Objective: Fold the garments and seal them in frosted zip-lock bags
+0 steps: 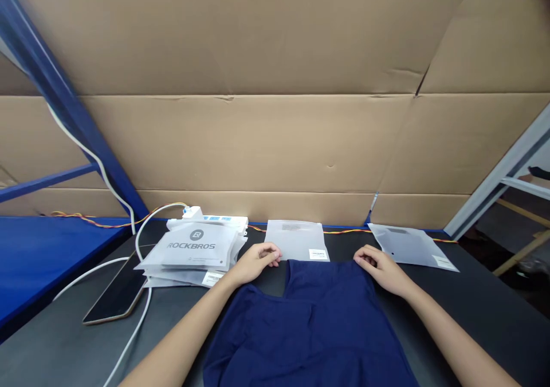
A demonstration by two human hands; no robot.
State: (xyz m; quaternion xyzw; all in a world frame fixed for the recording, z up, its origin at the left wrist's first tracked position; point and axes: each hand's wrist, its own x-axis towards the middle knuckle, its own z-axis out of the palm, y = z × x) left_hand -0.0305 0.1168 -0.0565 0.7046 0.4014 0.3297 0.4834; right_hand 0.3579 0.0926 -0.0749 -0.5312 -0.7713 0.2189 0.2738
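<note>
In the head view, the navy blue garment [330,312] lies on the black table [485,312], below the middle plastic bag [294,239]. The right hand [381,265] has its fingers curled at the garment's upper right corner, touching it. The left hand [259,257] is half closed, near the upper left corner; whether it grips anything, I cannot tell. The ROCKBROS bags [193,252] are stacked beside the phone [118,289].

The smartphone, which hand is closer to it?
Left. The left hand is right of the smartphone, beyond the bag stack; the right hand is farther right, by the navy garment.
</note>
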